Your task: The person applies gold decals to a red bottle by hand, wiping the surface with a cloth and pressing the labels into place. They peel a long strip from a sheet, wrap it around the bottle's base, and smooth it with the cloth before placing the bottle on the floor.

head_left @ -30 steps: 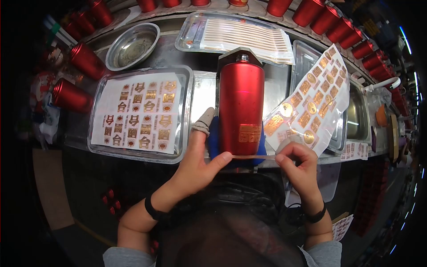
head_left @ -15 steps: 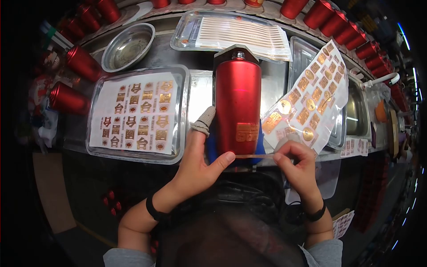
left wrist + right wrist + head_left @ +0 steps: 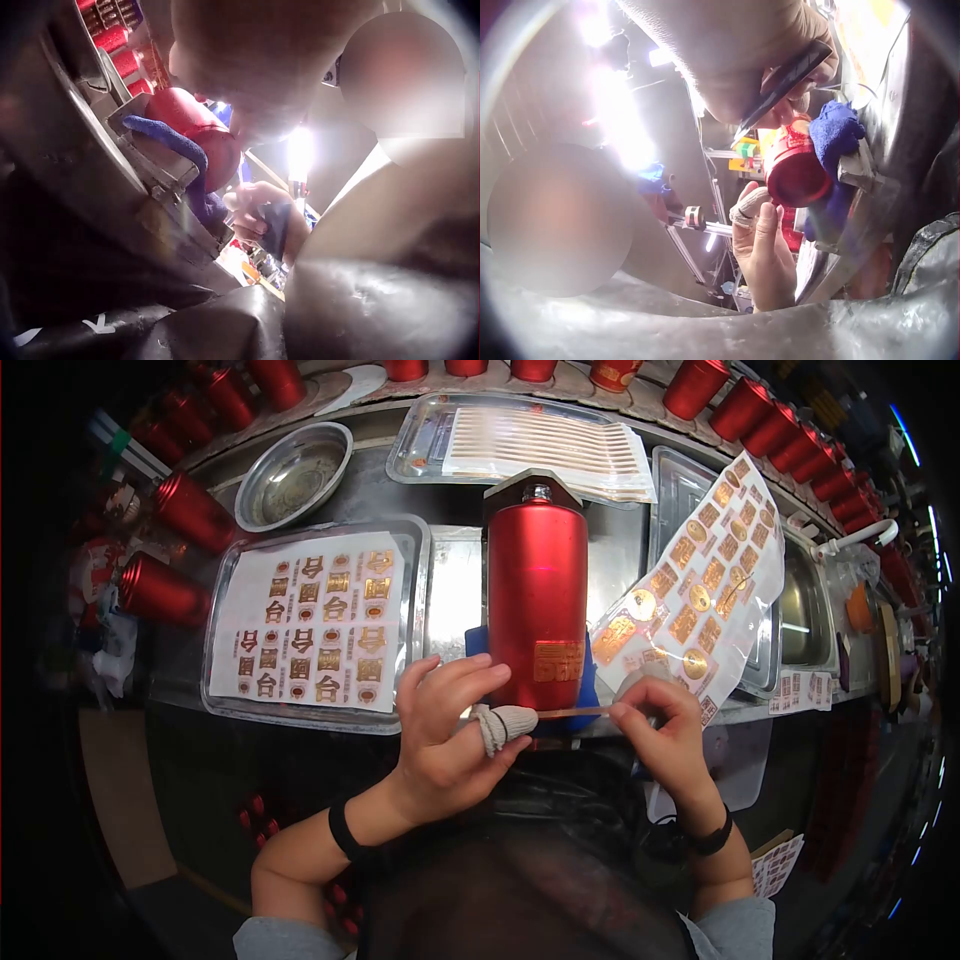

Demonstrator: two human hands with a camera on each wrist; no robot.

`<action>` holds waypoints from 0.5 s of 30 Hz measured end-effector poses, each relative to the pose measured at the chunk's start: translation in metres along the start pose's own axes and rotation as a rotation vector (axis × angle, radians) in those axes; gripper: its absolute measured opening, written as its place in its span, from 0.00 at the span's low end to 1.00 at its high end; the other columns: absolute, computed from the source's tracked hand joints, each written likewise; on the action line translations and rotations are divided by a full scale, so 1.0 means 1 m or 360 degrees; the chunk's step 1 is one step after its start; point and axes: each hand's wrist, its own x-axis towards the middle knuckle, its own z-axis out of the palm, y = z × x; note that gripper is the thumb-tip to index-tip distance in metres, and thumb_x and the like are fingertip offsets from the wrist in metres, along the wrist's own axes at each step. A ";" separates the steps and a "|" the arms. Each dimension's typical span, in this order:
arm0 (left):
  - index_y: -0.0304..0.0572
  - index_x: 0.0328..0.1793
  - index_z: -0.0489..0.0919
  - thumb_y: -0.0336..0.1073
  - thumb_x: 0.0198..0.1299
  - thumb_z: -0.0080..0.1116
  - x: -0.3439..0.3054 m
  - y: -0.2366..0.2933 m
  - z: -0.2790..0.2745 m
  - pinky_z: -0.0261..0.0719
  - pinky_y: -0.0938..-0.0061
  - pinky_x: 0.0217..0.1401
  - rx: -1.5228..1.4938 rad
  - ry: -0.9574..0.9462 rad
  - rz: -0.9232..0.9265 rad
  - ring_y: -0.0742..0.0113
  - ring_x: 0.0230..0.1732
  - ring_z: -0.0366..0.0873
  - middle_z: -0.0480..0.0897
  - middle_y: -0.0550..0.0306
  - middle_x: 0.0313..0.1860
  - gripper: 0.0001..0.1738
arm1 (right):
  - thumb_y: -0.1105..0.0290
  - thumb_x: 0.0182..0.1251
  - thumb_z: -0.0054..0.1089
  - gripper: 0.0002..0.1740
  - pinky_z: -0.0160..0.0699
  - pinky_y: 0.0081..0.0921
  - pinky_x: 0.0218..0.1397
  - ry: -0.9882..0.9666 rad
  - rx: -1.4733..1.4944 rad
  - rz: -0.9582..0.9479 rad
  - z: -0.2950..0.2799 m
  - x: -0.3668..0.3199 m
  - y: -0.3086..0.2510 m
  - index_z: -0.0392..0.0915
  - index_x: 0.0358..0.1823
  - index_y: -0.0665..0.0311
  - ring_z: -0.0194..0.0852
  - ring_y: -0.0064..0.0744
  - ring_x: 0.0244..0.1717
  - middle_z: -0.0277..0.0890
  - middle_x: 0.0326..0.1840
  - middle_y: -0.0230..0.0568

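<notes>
A red metallic bottle [image 3: 538, 585] lies on its side, neck away from me, over a blue cloth [image 3: 476, 641]. Gold characters [image 3: 558, 660] mark its side near the base. My left hand [image 3: 448, 745] is at the base; its cloth-covered index finger [image 3: 510, 722] presses the left end of a narrow copper-coloured strip [image 3: 575, 712]. Its other fingers spread beside the bottle. My right hand [image 3: 665, 725] pinches the strip's right end, holding it across the base. In the right wrist view, a dark flat piece [image 3: 791, 79] lies along the right palm.
At left is a tray [image 3: 420, 590] bearing a gold decal sheet [image 3: 310, 625]. Another decal sheet [image 3: 715, 580] slants at right. A back tray [image 3: 420, 440] carries a sheet of strips [image 3: 550, 450], beside a metal bowl [image 3: 295, 475]. Several red bottles [image 3: 700, 388] line the conveyor.
My left thumb has come off the strip's end, and the covered index finger has swung down from the bottle's side onto it. The right hand stays nearly in place, pinching the strip.
</notes>
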 end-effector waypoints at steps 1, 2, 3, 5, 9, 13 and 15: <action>0.47 0.46 0.87 0.35 0.47 0.74 -0.001 -0.001 -0.001 0.60 0.51 0.70 0.0002 0.0001 -0.0014 0.50 0.64 0.74 0.75 0.50 0.63 0.17 | 0.77 0.59 0.65 0.06 0.66 0.18 0.31 0.0005 0.0028 0.0014 0.001 0.000 -0.002 0.77 0.27 0.69 0.70 0.17 0.26 0.75 0.23 0.31; 0.47 0.46 0.87 0.34 0.46 0.74 -0.003 -0.001 -0.001 0.59 0.51 0.70 0.0001 0.0000 -0.0031 0.51 0.64 0.74 0.75 0.51 0.63 0.17 | 0.77 0.59 0.65 0.06 0.67 0.18 0.31 0.0010 0.0056 0.0032 0.001 -0.002 -0.003 0.77 0.27 0.69 0.70 0.17 0.26 0.76 0.23 0.31; 0.47 0.46 0.87 0.34 0.46 0.74 -0.006 -0.002 -0.001 0.59 0.51 0.70 -0.0021 -0.0009 -0.0066 0.51 0.63 0.74 0.75 0.51 0.63 0.18 | 0.77 0.59 0.65 0.06 0.67 0.18 0.31 0.0008 0.0047 0.0044 0.000 -0.002 -0.002 0.78 0.27 0.69 0.70 0.17 0.26 0.76 0.23 0.31; 0.48 0.46 0.87 0.33 0.45 0.74 -0.011 -0.003 -0.001 0.59 0.51 0.70 -0.0054 -0.0029 -0.0133 0.51 0.63 0.74 0.75 0.51 0.62 0.18 | 0.77 0.60 0.65 0.06 0.67 0.18 0.31 0.0004 0.0035 0.0057 0.001 -0.001 -0.001 0.78 0.27 0.69 0.70 0.17 0.26 0.76 0.23 0.31; 0.49 0.43 0.86 0.32 0.44 0.74 -0.003 0.003 0.001 0.59 0.49 0.70 -0.0055 0.0017 -0.0069 0.53 0.63 0.74 0.76 0.54 0.61 0.17 | 0.77 0.60 0.65 0.06 0.67 0.18 0.30 0.0010 0.0031 0.0062 0.003 0.000 0.003 0.78 0.27 0.68 0.70 0.16 0.26 0.76 0.23 0.31; 0.50 0.36 0.83 0.33 0.44 0.74 0.015 0.006 0.008 0.62 0.47 0.66 0.0166 0.0038 0.0249 0.58 0.59 0.75 0.79 0.59 0.55 0.12 | 0.76 0.60 0.66 0.06 0.66 0.18 0.31 -0.0003 0.0044 0.0132 0.006 0.002 0.008 0.78 0.27 0.68 0.70 0.17 0.26 0.75 0.23 0.30; 0.51 0.33 0.81 0.34 0.43 0.73 0.022 0.007 0.013 0.63 0.47 0.63 0.0214 0.0005 0.0362 0.60 0.56 0.76 0.80 0.61 0.52 0.11 | 0.75 0.60 0.67 0.06 0.66 0.18 0.31 0.0008 0.0027 0.0136 0.007 0.002 0.010 0.78 0.27 0.68 0.69 0.17 0.27 0.75 0.23 0.30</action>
